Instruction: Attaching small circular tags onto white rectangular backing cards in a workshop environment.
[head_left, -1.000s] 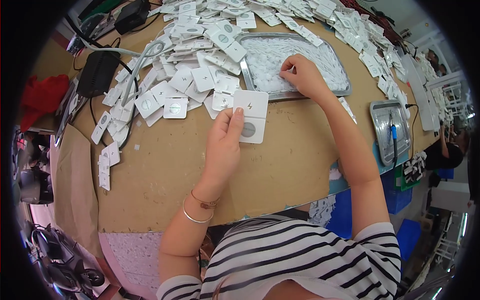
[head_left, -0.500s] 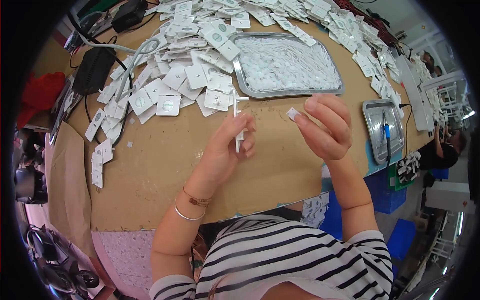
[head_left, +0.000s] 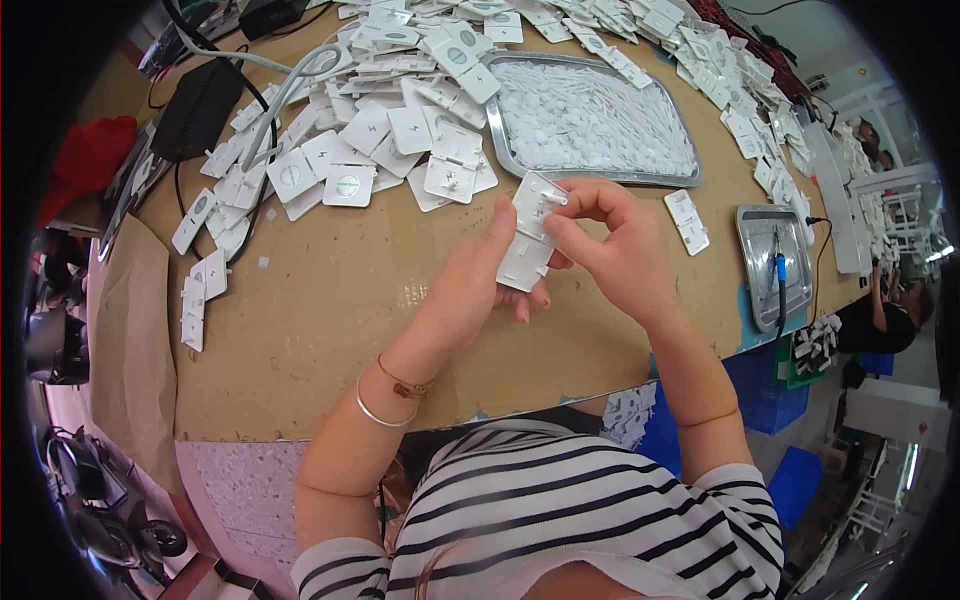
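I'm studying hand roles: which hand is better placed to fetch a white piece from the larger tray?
Probably the right hand: it is closer to the tray, while the left hand supports the panel, thumb at its left edge.

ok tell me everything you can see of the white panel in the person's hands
The white panel is a thin, plastic-looking rectangle in two sections divided crosswise, with small raised fittings on the face toward the camera. Tilted, it is held above the brown tabletop. The left hand grips its left side; the right hand's fingertips touch its upper right. Its other face is hidden.
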